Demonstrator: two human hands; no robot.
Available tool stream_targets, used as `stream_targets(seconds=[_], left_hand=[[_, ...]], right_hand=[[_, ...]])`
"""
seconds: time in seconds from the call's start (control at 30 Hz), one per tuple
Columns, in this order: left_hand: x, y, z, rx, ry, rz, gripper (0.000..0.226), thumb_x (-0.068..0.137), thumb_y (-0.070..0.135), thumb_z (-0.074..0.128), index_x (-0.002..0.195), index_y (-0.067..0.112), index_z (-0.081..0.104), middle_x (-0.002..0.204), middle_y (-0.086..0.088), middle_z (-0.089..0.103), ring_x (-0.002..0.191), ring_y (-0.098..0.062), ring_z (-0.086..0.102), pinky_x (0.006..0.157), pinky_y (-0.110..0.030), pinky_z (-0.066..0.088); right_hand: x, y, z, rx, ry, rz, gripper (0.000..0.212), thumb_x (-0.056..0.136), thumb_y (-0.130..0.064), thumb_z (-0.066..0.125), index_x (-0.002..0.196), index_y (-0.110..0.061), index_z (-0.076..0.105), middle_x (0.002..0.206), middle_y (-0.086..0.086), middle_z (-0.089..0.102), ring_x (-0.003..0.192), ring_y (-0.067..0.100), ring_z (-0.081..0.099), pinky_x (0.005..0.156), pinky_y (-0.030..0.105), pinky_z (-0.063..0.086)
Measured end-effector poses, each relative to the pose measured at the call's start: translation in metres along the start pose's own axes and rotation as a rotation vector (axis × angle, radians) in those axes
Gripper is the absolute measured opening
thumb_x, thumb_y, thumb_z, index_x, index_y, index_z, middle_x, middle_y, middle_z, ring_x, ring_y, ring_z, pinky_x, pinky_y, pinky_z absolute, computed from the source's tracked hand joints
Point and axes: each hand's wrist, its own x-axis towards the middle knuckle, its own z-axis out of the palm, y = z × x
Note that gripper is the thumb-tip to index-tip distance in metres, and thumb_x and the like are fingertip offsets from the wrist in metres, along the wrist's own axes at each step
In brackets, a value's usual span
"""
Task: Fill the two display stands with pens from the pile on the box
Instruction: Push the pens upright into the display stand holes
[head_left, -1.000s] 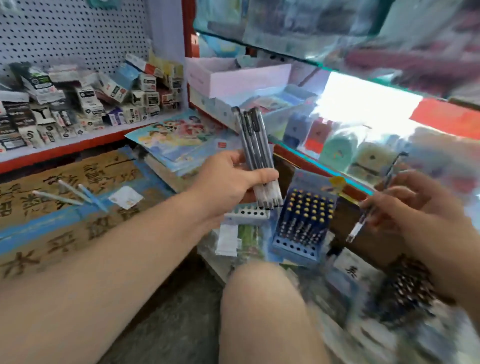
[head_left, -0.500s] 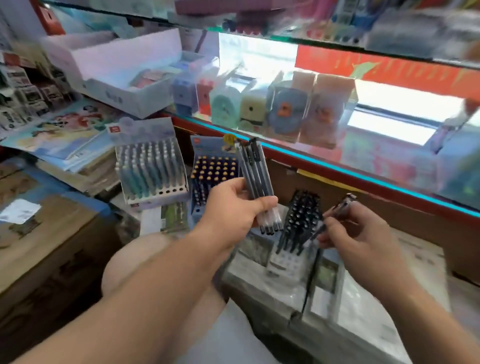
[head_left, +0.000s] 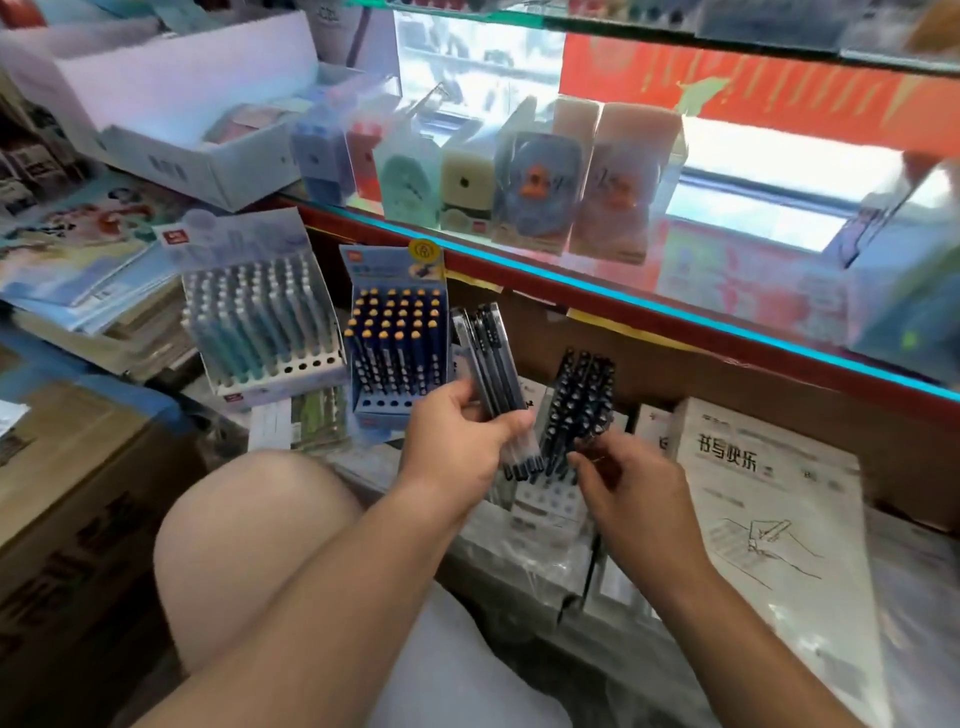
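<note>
My left hand grips a bundle of several dark pens, fanned upward, tips pointing down. My right hand pinches one dark pen over a white display stand that holds several black pens. Whether that pen's tip sits in a hole is hidden by the fingers. Left of it stands a blue display stand with orange-capped pens and some free holes in its front row. Further left is a white stand of pale blue-green pens.
The stands sit on plastic-wrapped boxes below a glass counter edge. A white paper pack with printed characters lies to the right. Cardboard boxes stand on the left. My bare knee is just under the left arm.
The view has swung right and down from the left shelf to the stands. My right hand has carried its single pen down to the black-pen stand. The left hand keeps its bundle.
</note>
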Motion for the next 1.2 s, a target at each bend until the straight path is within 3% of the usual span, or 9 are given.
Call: stream_targets(seconds=[0.17, 0.27, 0.33, 0.7, 0.83, 0.93, 1.03, 1.13, 1.2], left_hand=[[-0.002, -0.005, -0.002, -0.011, -0.02, -0.035, 0.025, 0.086, 0.006, 0.079, 0.108, 0.014, 0.072, 0.096, -0.001, 0.08, 0.095, -0.02, 0.076, 0.092, -0.051, 0.06], [-0.004, -0.005, -0.004, -0.015, -0.027, -0.031, 0.023, 0.087, 0.007, 0.079, 0.106, 0.018, 0.073, 0.095, 0.001, 0.08, 0.094, -0.018, 0.076, 0.091, -0.048, 0.06], [-0.006, -0.005, -0.005, -0.028, -0.03, -0.031, 0.024, 0.087, 0.007, 0.078, 0.107, 0.018, 0.073, 0.095, 0.002, 0.08, 0.093, -0.017, 0.076, 0.092, -0.047, 0.06], [-0.009, -0.003, -0.014, -0.124, -0.084, -0.127, 0.022, 0.087, -0.002, 0.075, 0.105, 0.012, 0.072, 0.093, -0.002, 0.08, 0.091, -0.022, 0.076, 0.089, -0.05, 0.061], [-0.011, -0.003, -0.015, -0.11, -0.109, -0.132, 0.022, 0.087, -0.003, 0.075, 0.104, 0.01, 0.073, 0.093, -0.006, 0.08, 0.091, -0.024, 0.076, 0.088, -0.048, 0.062], [-0.013, -0.005, -0.015, -0.1, -0.129, -0.133, 0.023, 0.085, -0.005, 0.075, 0.102, 0.012, 0.072, 0.094, -0.007, 0.08, 0.092, -0.023, 0.076, 0.088, -0.046, 0.062], [-0.015, -0.006, -0.015, -0.062, -0.186, -0.132, 0.026, 0.085, -0.006, 0.075, 0.105, 0.011, 0.073, 0.096, -0.007, 0.08, 0.092, -0.022, 0.076, 0.089, -0.043, 0.062], [-0.017, -0.005, -0.011, 0.026, -0.29, -0.1, 0.031, 0.086, -0.006, 0.075, 0.106, 0.017, 0.075, 0.097, -0.004, 0.08, 0.095, -0.019, 0.076, 0.09, -0.039, 0.061], [-0.02, -0.004, -0.008, 0.103, -0.359, -0.062, 0.032, 0.085, -0.006, 0.075, 0.104, 0.02, 0.076, 0.097, -0.001, 0.08, 0.095, -0.016, 0.076, 0.092, -0.038, 0.059]], right_hand=[[0.004, 0.003, 0.004, -0.026, 0.009, -0.012, 0.007, 0.094, -0.027, 0.072, 0.095, -0.02, 0.074, 0.078, -0.015, 0.058, 0.068, -0.004, 0.051, 0.064, 0.007, 0.037], [0.006, 0.003, 0.007, -0.023, 0.004, -0.035, 0.008, 0.094, -0.027, 0.072, 0.095, -0.02, 0.074, 0.08, -0.012, 0.065, 0.072, 0.004, 0.059, 0.067, 0.024, 0.052], [0.005, 0.003, 0.008, -0.031, 0.005, -0.041, 0.007, 0.094, -0.027, 0.072, 0.094, -0.02, 0.073, 0.08, -0.01, 0.065, 0.072, 0.006, 0.06, 0.067, 0.029, 0.054], [0.004, 0.009, 0.026, -0.255, -0.043, -0.044, 0.009, 0.093, -0.034, 0.072, 0.086, -0.029, 0.072, 0.072, -0.011, 0.061, 0.062, 0.01, 0.051, 0.051, 0.026, 0.037], [0.012, -0.001, 0.025, -0.416, -0.183, 0.021, 0.023, 0.098, -0.048, 0.059, 0.098, -0.03, 0.073, 0.086, -0.009, 0.072, 0.079, 0.014, 0.065, 0.063, 0.031, 0.052], [0.017, -0.006, 0.01, -0.241, -0.231, 0.152, 0.024, 0.092, -0.053, 0.067, 0.093, -0.031, 0.076, 0.082, -0.012, 0.072, 0.076, 0.007, 0.066, 0.067, 0.032, 0.057], [0.012, -0.019, -0.018, 0.102, -0.114, 0.156, 0.011, 0.094, -0.042, 0.069, 0.091, -0.033, 0.075, 0.073, -0.016, 0.068, 0.071, -0.003, 0.063, 0.06, 0.013, 0.049], [0.01, -0.04, -0.039, 0.456, -0.078, 0.105, 0.005, 0.094, -0.032, 0.069, 0.096, -0.032, 0.074, 0.078, -0.011, 0.072, 0.071, 0.003, 0.066, 0.061, 0.016, 0.052], [0.012, -0.047, -0.043, 0.546, -0.124, 0.092, 0.005, 0.094, -0.029, 0.07, 0.098, -0.029, 0.074, 0.08, -0.007, 0.073, 0.068, 0.007, 0.068, 0.06, 0.02, 0.054]])
